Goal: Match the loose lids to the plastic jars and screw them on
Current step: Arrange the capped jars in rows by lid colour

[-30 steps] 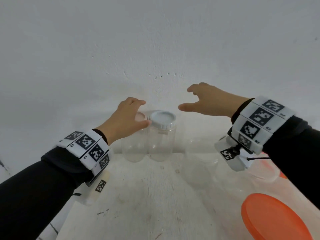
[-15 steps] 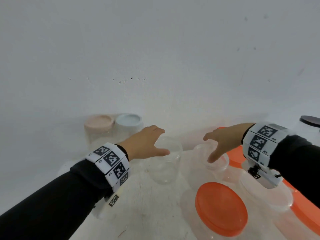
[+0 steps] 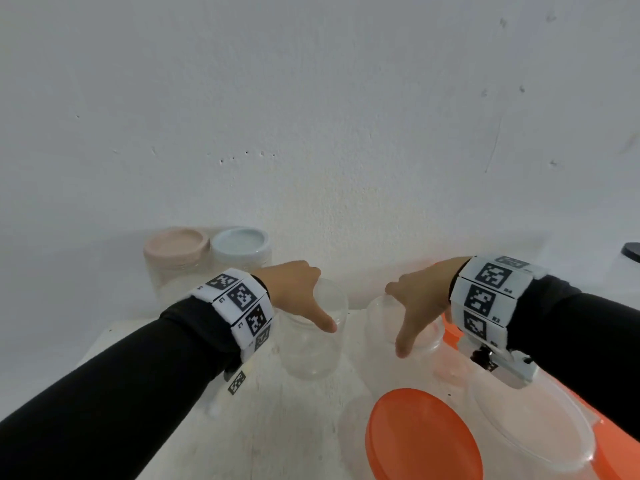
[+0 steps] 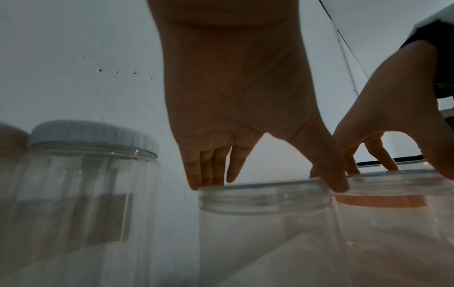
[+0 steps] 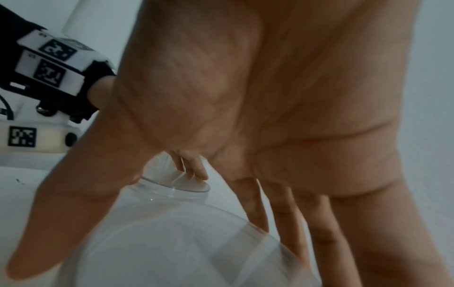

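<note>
- Your left hand point(image 3: 294, 289) has left the two capped jars at the back and come down onto an open clear jar point(image 3: 311, 337) near the middle of the table point(image 3: 263, 417). Its fingers point(image 4: 209, 170) touch the far rim and the thumb the near rim, gripping the jar's mouth from above.
- Your right hand point(image 3: 419, 303) has dropped from mid-air onto a second open jar point(image 3: 408, 327), just beside the first. The thumb and fingers straddle its rim in the same way; the right wrist view is blurred, so how firm the hold is I cannot tell.
- The pink-lidded jar point(image 3: 176, 254) and the blue-lidded jar point(image 3: 240, 247) stand together against the wall, well apart from your hands. They look finished.
- That reads as a switch to the next pair: both held jars have no lid yet.
- An orange lid point(image 3: 422, 438) lies at the near edge, with another wide clear container point(image 3: 533, 424) to its right. The orange lid looks too wide for either jar you hold.
- No lid of a matching size is plainly in view, so you will likely need to look for one.
</note>
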`<move>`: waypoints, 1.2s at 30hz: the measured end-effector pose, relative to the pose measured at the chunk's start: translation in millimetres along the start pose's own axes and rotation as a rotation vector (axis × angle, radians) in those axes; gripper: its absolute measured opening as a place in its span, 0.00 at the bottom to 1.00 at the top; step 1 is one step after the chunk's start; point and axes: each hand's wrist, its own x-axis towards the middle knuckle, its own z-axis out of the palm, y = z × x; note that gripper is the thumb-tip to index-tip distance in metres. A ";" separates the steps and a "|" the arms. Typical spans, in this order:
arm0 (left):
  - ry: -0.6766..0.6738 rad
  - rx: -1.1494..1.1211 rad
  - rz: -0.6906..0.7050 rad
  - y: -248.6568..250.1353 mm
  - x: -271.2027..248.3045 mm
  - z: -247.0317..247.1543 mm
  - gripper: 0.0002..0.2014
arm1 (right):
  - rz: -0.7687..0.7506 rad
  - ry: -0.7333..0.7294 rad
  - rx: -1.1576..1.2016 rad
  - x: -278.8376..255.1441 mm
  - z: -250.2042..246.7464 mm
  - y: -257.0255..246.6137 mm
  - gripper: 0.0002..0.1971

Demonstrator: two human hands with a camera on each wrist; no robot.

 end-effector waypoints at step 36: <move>0.128 -0.024 -0.150 -11.6 51.9 -12.7 0.34 | -0.068 0.319 0.066 96.7 -41.4 -2.7 0.38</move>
